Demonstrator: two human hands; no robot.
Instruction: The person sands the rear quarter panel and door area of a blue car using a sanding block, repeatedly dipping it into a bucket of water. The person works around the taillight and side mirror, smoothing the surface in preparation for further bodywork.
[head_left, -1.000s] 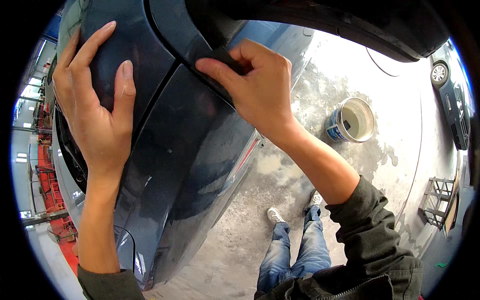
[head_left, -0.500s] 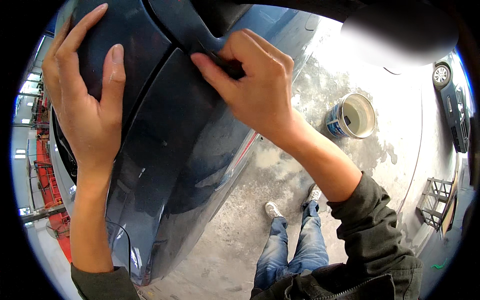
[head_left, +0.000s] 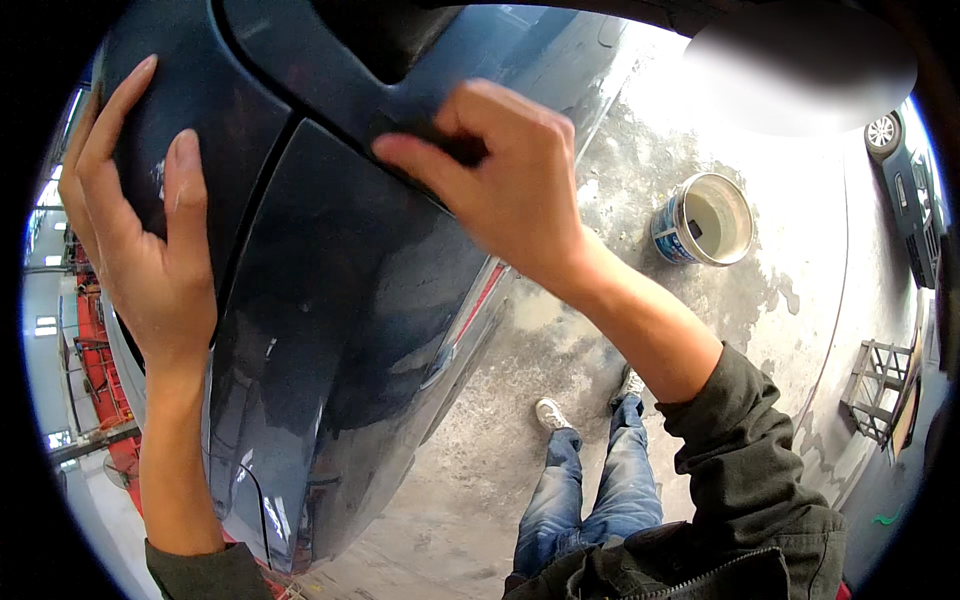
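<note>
A dark blue car body point(head_left: 340, 260) with a dull, streaked surface fills the left and middle of the view. Fingers spread, my left hand point(head_left: 155, 255) lies flat on the panel left of a dark seam point(head_left: 263, 175). My right hand point(head_left: 515, 180) is closed in a pinch around a thin black sheet that looks like sandpaper point(head_left: 462, 150), mostly hidden by the fingers. It is at the body near a second seam, just below a dark opening point(head_left: 390, 40). The right fingertips are smeared by motion.
On the wet, stained concrete floor at right stands a bucket point(head_left: 703, 220) of cloudy liquid with a small dark piece in it. A metal step frame point(head_left: 880, 390) and another car point(head_left: 905, 200) are at the far right. Red equipment point(head_left: 105, 400) lies beyond the car at left.
In the view, the car and my left hand have shifted left and down. My right hand has moved slightly left and down, still pinching the black sheet.
</note>
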